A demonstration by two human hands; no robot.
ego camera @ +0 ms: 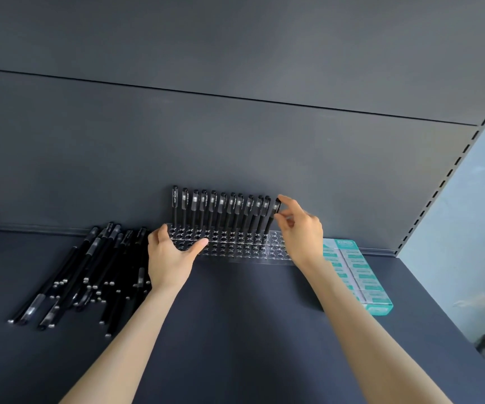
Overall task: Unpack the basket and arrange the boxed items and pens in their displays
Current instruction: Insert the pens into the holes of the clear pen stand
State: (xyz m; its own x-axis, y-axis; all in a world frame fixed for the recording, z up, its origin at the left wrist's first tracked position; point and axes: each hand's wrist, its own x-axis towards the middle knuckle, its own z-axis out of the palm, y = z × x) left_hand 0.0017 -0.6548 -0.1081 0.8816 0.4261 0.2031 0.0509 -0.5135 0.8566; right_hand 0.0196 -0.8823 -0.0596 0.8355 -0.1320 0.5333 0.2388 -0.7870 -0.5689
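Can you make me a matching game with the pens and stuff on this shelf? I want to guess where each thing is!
Column one:
1. loose black pens
2. clear pen rack
3. teal boxes
4. right hand

Column two:
a. pinching the top of the last standing pen
b. lying in a pile on the left of the shelf
c. at the right end, beside the pale wall
d. held at its left end by the left hand

Pairs: 1-b, 2-d, 3-c, 4-a.
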